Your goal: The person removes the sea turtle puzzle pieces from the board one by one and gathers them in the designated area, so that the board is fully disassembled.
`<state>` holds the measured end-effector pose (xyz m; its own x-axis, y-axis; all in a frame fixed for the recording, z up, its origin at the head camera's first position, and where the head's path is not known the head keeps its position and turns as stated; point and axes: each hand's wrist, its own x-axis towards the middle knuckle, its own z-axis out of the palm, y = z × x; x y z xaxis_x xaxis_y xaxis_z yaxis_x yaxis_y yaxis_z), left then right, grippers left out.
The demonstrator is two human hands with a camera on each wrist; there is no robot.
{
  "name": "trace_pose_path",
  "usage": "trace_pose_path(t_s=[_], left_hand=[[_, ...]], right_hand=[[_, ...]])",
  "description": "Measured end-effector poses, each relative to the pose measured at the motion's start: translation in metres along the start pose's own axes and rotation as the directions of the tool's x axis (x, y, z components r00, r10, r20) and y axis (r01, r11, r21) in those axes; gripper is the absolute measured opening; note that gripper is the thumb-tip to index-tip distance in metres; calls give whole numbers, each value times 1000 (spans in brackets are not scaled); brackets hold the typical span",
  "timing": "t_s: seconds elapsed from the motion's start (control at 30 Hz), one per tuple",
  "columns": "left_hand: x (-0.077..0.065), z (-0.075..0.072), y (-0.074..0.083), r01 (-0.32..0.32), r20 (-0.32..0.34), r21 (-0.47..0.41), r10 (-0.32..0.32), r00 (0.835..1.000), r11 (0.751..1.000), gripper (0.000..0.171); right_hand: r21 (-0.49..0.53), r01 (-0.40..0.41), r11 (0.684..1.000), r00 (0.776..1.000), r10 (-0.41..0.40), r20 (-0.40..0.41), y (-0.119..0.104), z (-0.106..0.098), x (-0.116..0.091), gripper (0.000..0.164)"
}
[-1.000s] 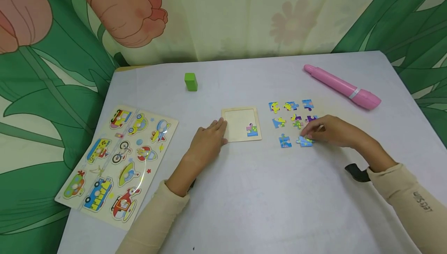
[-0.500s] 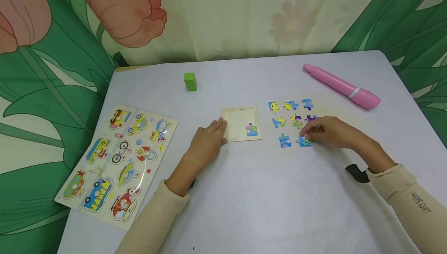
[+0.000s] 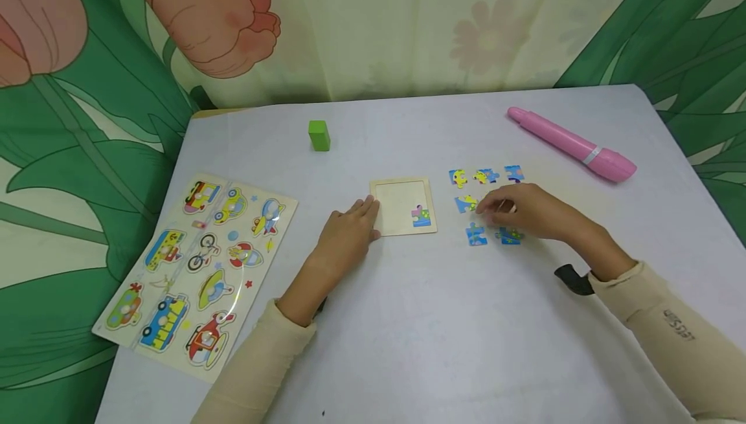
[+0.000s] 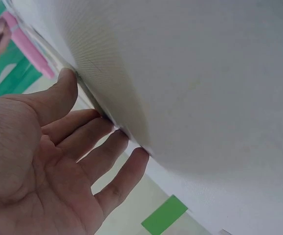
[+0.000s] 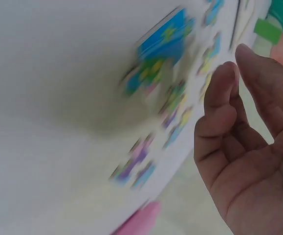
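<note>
My left hand (image 3: 346, 236) rests with straight fingers against the left edge of a small square wooden puzzle tray (image 3: 402, 180). Inside the tray's lower right corner lies a pink, green and blue jigsaw piece (image 3: 421, 217). My right hand (image 3: 527, 210) hovers over the loose pieces, fingers bent and thumb near the index finger; the right wrist view shows nothing between them. Close to its fingertips is a yellow and blue piece (image 3: 465, 204). Below it lie two blue pieces, one on the left (image 3: 476, 235) and one on the right (image 3: 509, 236). My right hand hides other pieces.
Farther back are more jigsaw pieces (image 3: 486, 175). A pink marker-shaped object (image 3: 571, 144) lies at the back right, and a green block (image 3: 318, 136) stands at the back left. A vehicle peg puzzle board (image 3: 239, 298) covers the table's left side.
My right hand has left the lower right blue piece and shifted left and slightly back, now covering the middle-row pieces. My left hand and the tray stay put.
</note>
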<state>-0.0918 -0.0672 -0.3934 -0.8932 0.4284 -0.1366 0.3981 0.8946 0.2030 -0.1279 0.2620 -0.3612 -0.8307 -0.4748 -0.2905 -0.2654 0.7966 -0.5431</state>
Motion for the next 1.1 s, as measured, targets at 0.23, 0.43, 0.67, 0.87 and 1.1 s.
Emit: trace_pose_path(t_s=[0.23, 0.43, 0.67, 0.87, 1.1], left_hand=[[1, 2, 0, 8, 12, -4, -8, 1000, 1000, 61], [2, 3, 0, 11, 7, 0, -11, 1000, 1000, 61], [3, 3, 0, 9, 15, 16, -9, 1000, 1000, 62], [2, 2, 1, 8, 15, 23, -8, 1000, 1000, 62], [1, 1, 1, 6, 13, 25, -7, 1000, 1000, 62]], right_hand=[[60, 81, 995, 997, -81, -4, -35, 22, 35, 22], [73, 104, 992, 994, -102, -29, -49, 39, 54, 29], [18, 113, 993, 993, -113, -30, -57, 49, 60, 38], [-14, 99, 995, 995, -99, -18, -59, 51, 59, 41], [8, 79, 997, 997, -79, -28, -60, 50, 59, 41]])
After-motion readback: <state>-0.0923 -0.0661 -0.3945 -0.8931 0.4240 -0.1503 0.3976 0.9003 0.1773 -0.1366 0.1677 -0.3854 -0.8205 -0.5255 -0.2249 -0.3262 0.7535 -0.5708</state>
